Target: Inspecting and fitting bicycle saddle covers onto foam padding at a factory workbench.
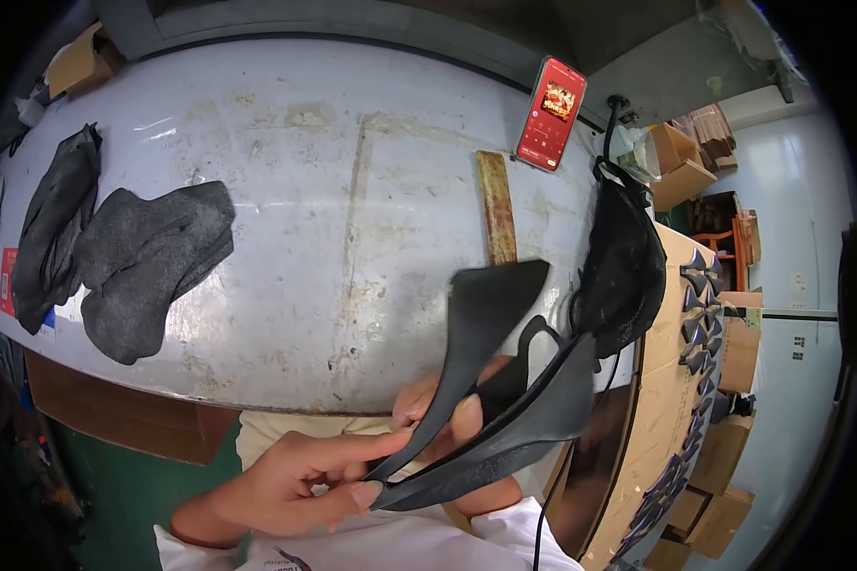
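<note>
A matte black curved, forked piece (490,309) is held over the near edge of the table; I cannot tell what it is. It has two broad flaring arms that narrow to a joined tip. My left hand (290,476) pinches that tip between thumb and fingers. My right hand (467,419) reaches in behind and between the arms, its fingers curled around the piece and partly hidden by it. A black loop-shaped part shows between the arms. Just beyond the piece, a worn, rust-stained flat bar (496,200) lies on the table.
Crumpled dark grey cloths (157,262) lie on the left of the white table (276,295). A phone (549,114) with a red screen leans at the back right. Beside it hangs a black bag-like bundle (624,262) with a cord. Farther right, a cardboard sheet (659,381) bears several dark pieces.
</note>
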The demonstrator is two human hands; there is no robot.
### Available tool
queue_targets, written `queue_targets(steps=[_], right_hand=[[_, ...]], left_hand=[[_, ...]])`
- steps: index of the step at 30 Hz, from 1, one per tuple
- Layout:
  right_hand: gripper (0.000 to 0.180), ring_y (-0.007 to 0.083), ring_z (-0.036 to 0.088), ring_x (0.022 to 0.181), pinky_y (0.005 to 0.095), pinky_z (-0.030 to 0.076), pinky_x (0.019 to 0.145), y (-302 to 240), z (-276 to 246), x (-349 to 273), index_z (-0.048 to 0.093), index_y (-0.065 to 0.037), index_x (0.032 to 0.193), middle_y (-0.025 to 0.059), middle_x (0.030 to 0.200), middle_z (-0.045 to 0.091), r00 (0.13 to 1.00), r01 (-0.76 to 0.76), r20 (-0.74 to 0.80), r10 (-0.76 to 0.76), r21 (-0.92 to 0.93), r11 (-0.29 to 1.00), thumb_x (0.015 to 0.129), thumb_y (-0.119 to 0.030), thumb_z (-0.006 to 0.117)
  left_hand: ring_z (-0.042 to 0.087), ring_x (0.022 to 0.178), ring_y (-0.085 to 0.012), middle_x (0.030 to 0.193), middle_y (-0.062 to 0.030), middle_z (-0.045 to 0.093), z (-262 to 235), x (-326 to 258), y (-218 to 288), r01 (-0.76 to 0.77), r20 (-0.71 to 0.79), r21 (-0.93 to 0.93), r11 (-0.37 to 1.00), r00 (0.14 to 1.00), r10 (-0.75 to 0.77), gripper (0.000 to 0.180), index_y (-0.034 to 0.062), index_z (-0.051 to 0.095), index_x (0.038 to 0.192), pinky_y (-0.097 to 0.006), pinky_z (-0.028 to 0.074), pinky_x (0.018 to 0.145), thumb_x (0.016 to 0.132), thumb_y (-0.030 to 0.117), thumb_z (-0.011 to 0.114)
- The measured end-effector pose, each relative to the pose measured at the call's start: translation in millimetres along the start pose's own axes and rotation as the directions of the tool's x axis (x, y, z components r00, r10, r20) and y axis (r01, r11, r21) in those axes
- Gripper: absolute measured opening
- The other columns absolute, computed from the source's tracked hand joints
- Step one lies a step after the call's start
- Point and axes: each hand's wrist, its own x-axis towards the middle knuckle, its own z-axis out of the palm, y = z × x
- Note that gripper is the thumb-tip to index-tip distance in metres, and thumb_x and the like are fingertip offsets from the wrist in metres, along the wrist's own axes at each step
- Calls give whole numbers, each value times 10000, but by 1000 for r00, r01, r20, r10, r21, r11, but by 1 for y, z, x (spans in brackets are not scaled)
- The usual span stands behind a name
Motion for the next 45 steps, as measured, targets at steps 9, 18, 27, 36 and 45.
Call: queue_targets(steps=[9,18,27,36,45], right_hand=[[527,250,650,803,372,560,714,5,22,-11,350,-231,1357,177,937,643,976,141,128,-175,241,960,933,-218,662],[532,215,631,971,350,498,858,-5,30,-18,473,-84,1260,115,1046,641,978,-135,142,155,-140,981,835,-186,775],[443,191,607,884,320,473,785,-5,33,-24,539,-68,1159,79,957,621,991,-88,88,100,-133,987,818,-219,777],[370,168,583,798,291,447,713,-8,36,-15,605,-52,1059,44,868,602,998,-30,50,38,-148,988,801,-253,779],[350,193,631,792,325,500,731,-19,40,-11,669,-35,967,68,895,657,908,-354,-127,398,274,894,736,-237,838]], left_hand=[[468,579,-21,791,-10,610,-12,20,-16,-296,-341,-59,953,903,259,650,45,264,1512,-197,357,537,945,20,580],[566,1114,-122,1333,-148,502,8,48,-11,-385,-424,-228,894,866,265,669,79,83,1535,-263,475,915,998,60,483],[537,1133,-147,1318,-148,493,18,52,-16,-410,-463,-208,888,841,280,598,44,179,1480,-294,437,963,983,112,505],[536,1131,-165,1299,-184,491,24,52,-23,-481,-489,9,877,763,424,604,30,153,1476,-306,439,954,979,93,489],[567,928,-83,1193,-157,549,10,34,9,-412,-377,-4,911,845,381,588,21,198,1477,-196,455,756,976,45,506]])
